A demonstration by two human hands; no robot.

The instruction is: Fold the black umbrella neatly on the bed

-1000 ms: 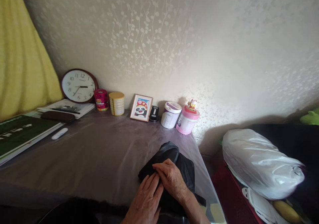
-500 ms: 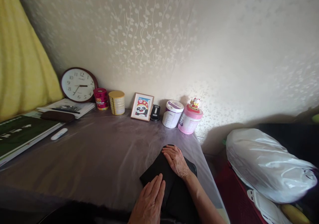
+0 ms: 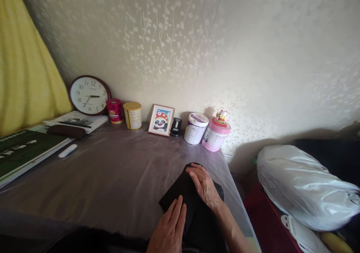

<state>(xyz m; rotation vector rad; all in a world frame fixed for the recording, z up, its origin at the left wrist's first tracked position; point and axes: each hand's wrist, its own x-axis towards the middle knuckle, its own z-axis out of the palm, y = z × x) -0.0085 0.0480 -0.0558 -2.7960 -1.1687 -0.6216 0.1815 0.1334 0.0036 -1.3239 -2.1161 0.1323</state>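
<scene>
A piece of black cloth (image 3: 194, 215) lies on the right part of the table, near its right edge; its kind of garment, if it is one, cannot be made out. My left hand (image 3: 170, 225) rests flat on its lower left part, fingers stretched out together. Farther up, my right hand (image 3: 203, 183) is on the cloth's upper end, fingers extended and slightly curved, thumb side raised. Neither hand grips the fabric. The cloth's near end runs under my forearm and out of the picture.
A wall clock (image 3: 90, 95), a pink tin (image 3: 114, 111), a yellow-lidded can (image 3: 132, 116), a panda picture frame (image 3: 161, 120) and two tubs, one a pink tub (image 3: 215, 136), line the wall. A green book (image 3: 28, 151) lies left. A white plastic bag (image 3: 306, 185) sits beyond the table's right edge.
My right hand has shifted slightly right, its thumb side lifting from the cloth. My left hand stays almost in place on the fabric. The view has moved a little.
</scene>
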